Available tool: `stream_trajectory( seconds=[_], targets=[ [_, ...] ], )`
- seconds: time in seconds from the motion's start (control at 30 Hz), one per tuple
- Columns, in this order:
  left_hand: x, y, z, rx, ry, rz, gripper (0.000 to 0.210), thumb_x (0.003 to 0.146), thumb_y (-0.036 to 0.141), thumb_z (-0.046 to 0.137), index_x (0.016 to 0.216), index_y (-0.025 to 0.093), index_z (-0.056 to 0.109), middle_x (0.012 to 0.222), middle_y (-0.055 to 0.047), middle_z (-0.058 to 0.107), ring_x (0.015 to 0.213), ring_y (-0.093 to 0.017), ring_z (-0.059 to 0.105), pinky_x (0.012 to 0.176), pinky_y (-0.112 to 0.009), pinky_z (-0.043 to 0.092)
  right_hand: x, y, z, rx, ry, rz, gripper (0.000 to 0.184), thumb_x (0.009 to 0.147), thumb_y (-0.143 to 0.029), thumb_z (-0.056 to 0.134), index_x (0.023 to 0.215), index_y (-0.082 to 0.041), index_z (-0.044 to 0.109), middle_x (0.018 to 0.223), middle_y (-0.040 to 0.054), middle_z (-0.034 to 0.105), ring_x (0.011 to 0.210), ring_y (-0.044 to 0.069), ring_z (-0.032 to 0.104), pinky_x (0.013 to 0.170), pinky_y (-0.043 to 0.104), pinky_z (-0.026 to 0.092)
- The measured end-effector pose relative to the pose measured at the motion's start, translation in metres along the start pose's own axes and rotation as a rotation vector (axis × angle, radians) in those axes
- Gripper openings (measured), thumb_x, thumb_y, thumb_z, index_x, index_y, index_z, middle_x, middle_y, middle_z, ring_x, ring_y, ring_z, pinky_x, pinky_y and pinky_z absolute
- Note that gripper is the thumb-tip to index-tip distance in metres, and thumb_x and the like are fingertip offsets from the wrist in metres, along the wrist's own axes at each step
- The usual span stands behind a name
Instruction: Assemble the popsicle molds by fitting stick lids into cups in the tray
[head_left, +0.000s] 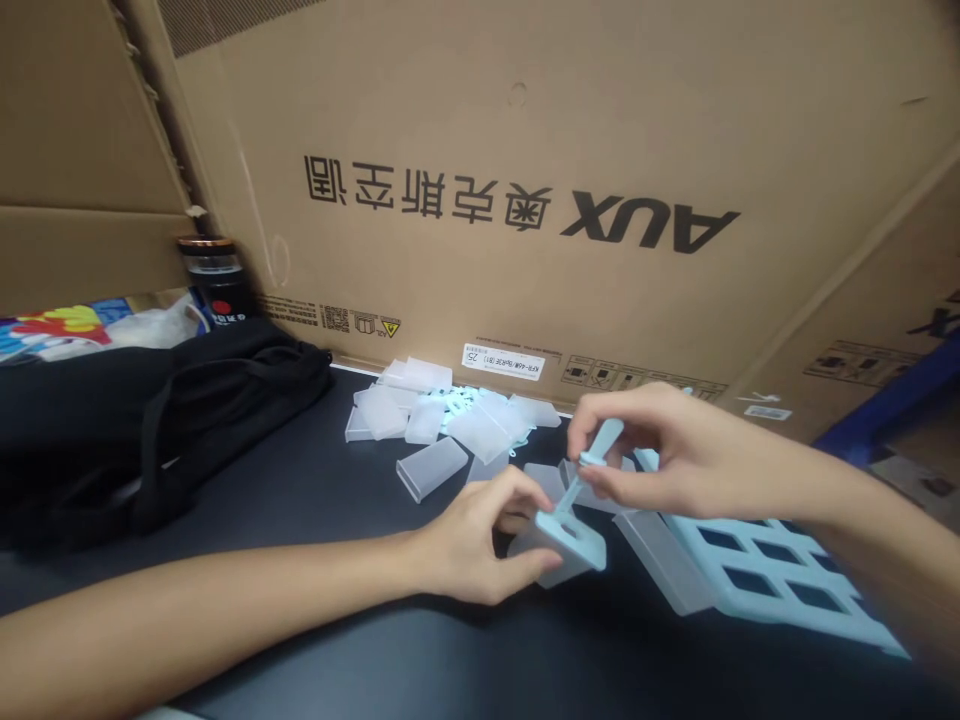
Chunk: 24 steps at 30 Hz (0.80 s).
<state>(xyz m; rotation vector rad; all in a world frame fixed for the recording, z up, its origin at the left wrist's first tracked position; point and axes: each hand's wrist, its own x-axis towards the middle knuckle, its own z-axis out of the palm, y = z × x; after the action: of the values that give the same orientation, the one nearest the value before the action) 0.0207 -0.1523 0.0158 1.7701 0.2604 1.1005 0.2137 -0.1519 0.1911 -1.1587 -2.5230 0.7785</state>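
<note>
A dark, smooth tabletop [315, 640] stretches across the view, with a loose heap of translucent cases [384, 410] on it. Small light-blue plastic pieces [459, 401] lie within the heap. To the heap's left slumps a black cloth bag [150, 430]; just in front of it lies a single case [433, 468]; to its right, nearer the viewer, a light-blue grid rack [795, 617]

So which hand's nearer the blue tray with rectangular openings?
Right. The right hand is at the upper left of the blue tray in view, pinching a blue stick; the left hand is farther left, holding a translucent case.
</note>
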Motion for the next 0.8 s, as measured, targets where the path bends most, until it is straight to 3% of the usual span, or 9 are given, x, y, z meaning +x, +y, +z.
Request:
stream_trajectory(
  seconds=[0.17, 0.27, 0.37, 0.5, 0.63, 0.73, 0.8],
  targets=[
    [0.000, -0.003, 0.001, -0.011, 0.064, -0.010, 0.042, 0.076, 0.014, 0.072, 0.100, 0.021, 0.038, 0.103, -0.007, 0.061, 0.082, -0.013, 0.066, 0.071, -0.026, 0.057, -0.001, 0.005, 0.012, -0.011, -0.014, -0.021, 0.006, 0.084, -0.025, 0.062, 0.090, -0.023, 0.061, 0.072, -0.0027, 0.063, 0.059, 0.009, 0.056, 0.052, 0.020, 0.041],
    [0.003, -0.001, -0.004, 0.133, 0.121, 0.031, 0.040, 0.072, 0.018, 0.074, 0.083, 0.021, 0.036, 0.097, -0.005, 0.062, 0.071, -0.010, 0.058, 0.061, -0.021, 0.049, -0.003, 0.008, 0.013, -0.077, 0.048, -0.061, 0.005, 0.085, -0.025, 0.061, 0.090, -0.023, 0.061, 0.076, -0.0021, 0.064, 0.062, 0.010, 0.054, 0.054, 0.021, 0.040],
    [0.007, 0.002, -0.007, 0.296, 0.159, 0.104, 0.040, 0.072, 0.020, 0.074, 0.070, 0.020, 0.034, 0.088, -0.004, 0.063, 0.069, -0.011, 0.054, 0.062, -0.024, 0.045, -0.004, 0.011, 0.015, -0.139, -0.001, -0.061, 0.006, 0.088, -0.026, 0.059, 0.092, -0.024, 0.062, 0.077, -0.0017, 0.063, 0.062, 0.010, 0.053, 0.054, 0.022, 0.039],
    [0.008, 0.004, -0.007, 0.361, 0.182, 0.158, 0.041, 0.076, 0.022, 0.074, 0.065, 0.019, 0.035, 0.087, -0.006, 0.064, 0.071, -0.012, 0.057, 0.063, -0.025, 0.043, -0.005, 0.015, 0.025, -0.163, -0.105, -0.075, 0.015, 0.089, -0.032, 0.059, 0.101, -0.023, 0.065, 0.094, 0.0031, 0.065, 0.078, 0.014, 0.058, 0.064, 0.025, 0.044],
    [0.007, 0.001, -0.006, 0.358, 0.177, 0.184, 0.041, 0.080, 0.025, 0.075, 0.069, 0.020, 0.035, 0.093, -0.007, 0.064, 0.078, -0.014, 0.060, 0.066, -0.025, 0.047, -0.005, 0.012, 0.030, -0.172, -0.095, -0.086, 0.034, 0.082, -0.037, 0.070, 0.113, -0.024, 0.066, 0.105, 0.0057, 0.066, 0.091, 0.018, 0.061, 0.072, 0.028, 0.047],
    [0.007, -0.001, -0.007, 0.317, 0.185, 0.179, 0.044, 0.078, 0.035, 0.080, 0.080, 0.021, 0.038, 0.098, -0.008, 0.061, 0.090, -0.018, 0.061, 0.077, -0.031, 0.052, -0.011, 0.010, 0.017, -0.222, -0.104, -0.101, 0.025, 0.081, -0.028, 0.070, 0.106, -0.025, 0.070, 0.095, 0.0041, 0.069, 0.081, 0.017, 0.062, 0.065, 0.027, 0.046],
    [0.008, -0.001, -0.008, 0.339, 0.206, 0.191, 0.043, 0.079, 0.036, 0.079, 0.087, 0.021, 0.040, 0.097, -0.006, 0.058, 0.094, -0.019, 0.060, 0.082, -0.034, 0.052, -0.020, 0.017, -0.006, -0.284, -0.111, -0.075, 0.019, 0.081, -0.027, 0.069, 0.100, -0.026, 0.072, 0.090, 0.0040, 0.070, 0.074, 0.015, 0.062, 0.060, 0.026, 0.045]
  ],
)
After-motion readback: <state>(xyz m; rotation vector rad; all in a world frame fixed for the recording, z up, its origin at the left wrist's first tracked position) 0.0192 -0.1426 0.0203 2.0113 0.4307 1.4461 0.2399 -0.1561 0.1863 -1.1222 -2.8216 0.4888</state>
